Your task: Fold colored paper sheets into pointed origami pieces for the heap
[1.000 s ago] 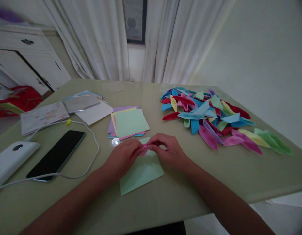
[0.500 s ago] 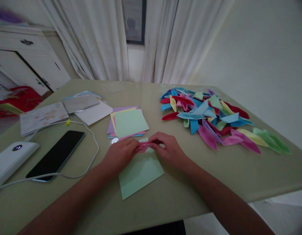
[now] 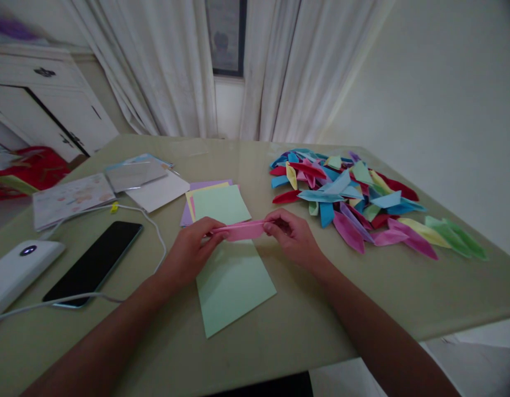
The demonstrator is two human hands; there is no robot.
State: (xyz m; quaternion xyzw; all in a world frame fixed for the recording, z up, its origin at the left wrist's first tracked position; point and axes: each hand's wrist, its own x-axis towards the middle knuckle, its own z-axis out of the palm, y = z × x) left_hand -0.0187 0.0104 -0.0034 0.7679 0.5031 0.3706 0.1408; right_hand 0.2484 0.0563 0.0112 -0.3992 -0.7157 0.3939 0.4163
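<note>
A narrow folded pink paper [image 3: 244,231] is stretched level between my two hands. My left hand [image 3: 192,245] pinches its left end between thumb and fingers. At the other end, my right hand [image 3: 294,237] pinches it the same way. Below lies a pale green sheet [image 3: 236,289] flat on the table, its far part hidden by the pink paper and my left hand. Just beyond my hands rests a stack of square coloured papers [image 3: 221,204], pale green on top with yellow, pink and purple edges showing.
At the right is a heap of folded paper pieces [image 3: 341,187] in many colours. A phone [image 3: 95,262], a white device [image 3: 25,270] and a white cable [image 3: 161,237] lie at the left. Behind them are a patterned booklet [image 3: 73,198] and a clear packet [image 3: 137,173].
My hands have moved apart and lifted slightly, and the pink paper now shows as a long strip between them. Earlier they were close together, covering most of it.
</note>
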